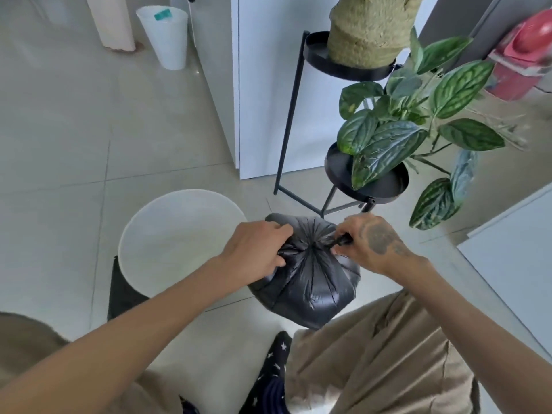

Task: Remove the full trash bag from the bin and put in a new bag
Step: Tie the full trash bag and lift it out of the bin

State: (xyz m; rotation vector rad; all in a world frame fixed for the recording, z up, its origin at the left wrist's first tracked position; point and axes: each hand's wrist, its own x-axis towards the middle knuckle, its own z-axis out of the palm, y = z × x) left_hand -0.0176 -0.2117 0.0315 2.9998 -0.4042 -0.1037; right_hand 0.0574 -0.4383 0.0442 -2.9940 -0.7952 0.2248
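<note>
A full black trash bag (310, 288) sits on the tiled floor to the right of a round white bin (179, 234) whose inside looks bare and white. The bag's neck is gathered into a knot at its top. My left hand (254, 249) grips the gathered plastic on the knot's left side. My right hand (367, 243) pinches a black strand of the bag on the right side. A flat black piece (124, 291), maybe a folded bag, lies on the floor against the bin's lower left.
A black metal plant stand (298, 115) with a leafy green plant (394, 138) stands just behind the bag. A white cabinet (263, 85) is behind it. A second white bin (165, 37) is far left, a red bin (519, 61) far right.
</note>
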